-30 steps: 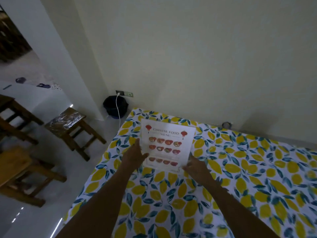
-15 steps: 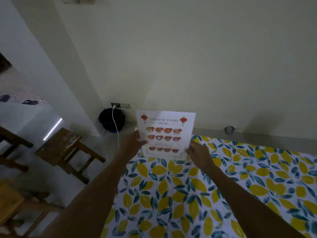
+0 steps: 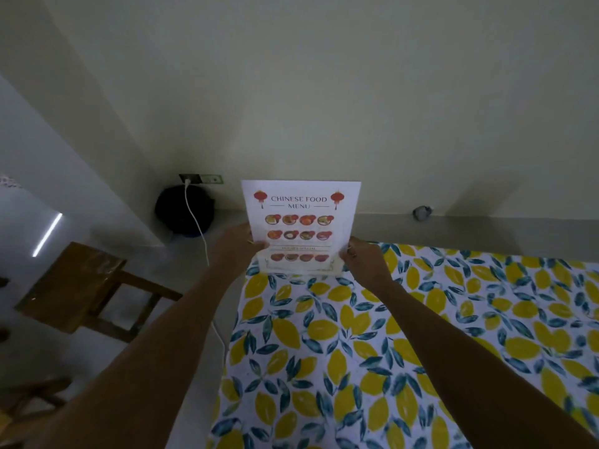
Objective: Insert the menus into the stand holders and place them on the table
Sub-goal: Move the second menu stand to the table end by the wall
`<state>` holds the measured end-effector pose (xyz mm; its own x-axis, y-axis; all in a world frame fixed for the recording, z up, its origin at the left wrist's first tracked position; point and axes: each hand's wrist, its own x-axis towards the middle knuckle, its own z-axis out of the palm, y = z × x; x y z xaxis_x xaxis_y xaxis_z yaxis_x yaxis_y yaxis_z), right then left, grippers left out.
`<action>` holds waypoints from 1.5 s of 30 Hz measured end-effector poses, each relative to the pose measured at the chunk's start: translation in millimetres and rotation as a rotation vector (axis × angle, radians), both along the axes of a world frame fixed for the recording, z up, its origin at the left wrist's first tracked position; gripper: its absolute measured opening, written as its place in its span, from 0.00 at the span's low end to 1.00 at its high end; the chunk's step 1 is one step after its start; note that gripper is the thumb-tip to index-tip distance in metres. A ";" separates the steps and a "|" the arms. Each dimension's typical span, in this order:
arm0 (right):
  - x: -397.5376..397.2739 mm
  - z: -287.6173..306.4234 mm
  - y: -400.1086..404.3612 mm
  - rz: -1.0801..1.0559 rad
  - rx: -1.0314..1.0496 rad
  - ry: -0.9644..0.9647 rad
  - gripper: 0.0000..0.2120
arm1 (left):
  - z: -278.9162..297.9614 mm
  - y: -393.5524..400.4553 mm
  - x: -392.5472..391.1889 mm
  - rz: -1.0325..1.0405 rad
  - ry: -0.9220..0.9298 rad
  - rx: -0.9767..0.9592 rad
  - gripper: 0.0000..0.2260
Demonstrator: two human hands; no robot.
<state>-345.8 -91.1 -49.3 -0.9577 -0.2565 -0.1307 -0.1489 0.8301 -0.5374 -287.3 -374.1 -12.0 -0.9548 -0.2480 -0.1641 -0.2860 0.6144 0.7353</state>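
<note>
Tablecloth (image 3: 356,351) with a yellow lemon print covers the table that fills the near and right part of the view, and its far left corner is where the work happens. Standing upright on that corner is the menu (image 3: 301,215), a white sheet headed "Chinese Food Menu", its long axis vertical and its lower edge seated in a clear stand holder (image 3: 299,265) whose base rests on the cloth. Both hands flank it: the left hand (image 3: 238,244) grips the sheet's left edge just above the holder, fingers pinched on the paper, and the right hand (image 3: 361,260) closes on the right side where sheet meets holder. Neither is nearer; the menu lies straight ahead between the fingertips, so letting go likely calls only for both hands to open outward and draw back toward the person. Against the picture from a second ago, the menu no longer lies flat on the cloth but stands on edge at the table's far corner, and the view has tipped up toward the wall (image 3: 324,92).
</note>
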 end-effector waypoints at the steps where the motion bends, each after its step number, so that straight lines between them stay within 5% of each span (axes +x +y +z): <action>1: -1.4 -1.9 -1.1 0.000 -0.004 -0.002 0.08 | -1.1 -2.0 -3.0 -0.004 -0.005 0.015 0.18; 6: -2.6 -10.4 -1.6 -0.014 0.023 0.000 0.10 | -17.2 -3.6 -15.6 -0.047 -0.017 0.046 0.18; 11: -3.1 -11.2 -5.7 -0.037 0.029 -0.006 0.12 | -87.1 -33.8 -37.6 -0.023 -0.040 0.176 0.27; 13: -3.3 -12.2 -4.5 -0.032 0.032 -0.016 0.11 | -62.4 -23.8 -31.9 -0.010 -0.052 0.193 0.28; 17: -1.9 -13.4 -3.4 -0.033 0.024 -0.014 0.10 | -7.8 3.4 -14.4 0.023 -0.088 0.096 0.14; 22: 1.6 -12.7 -2.2 -0.028 0.029 -0.024 0.11 | -76.7 -28.5 -26.9 -0.035 -0.088 0.199 0.23; 25: 3.8 -13.0 -1.4 -0.027 0.023 -0.023 0.11 | -60.9 -20.1 -23.3 0.004 -0.091 0.191 0.23; 28: 5.7 -12.0 -2.8 -0.053 0.014 -0.023 0.12 | -7.5 7.7 -11.6 0.056 -0.124 0.078 0.17; 34: 6.4 -11.1 -9.2 -0.192 -0.098 -0.100 0.13 | -38.2 -5.0 -17.3 0.109 -0.066 0.049 0.23; 45: 24.1 19.8 19.0 -0.153 -0.140 -0.161 0.22 | 24.9 40.3 18.5 0.066 -0.053 -0.238 0.30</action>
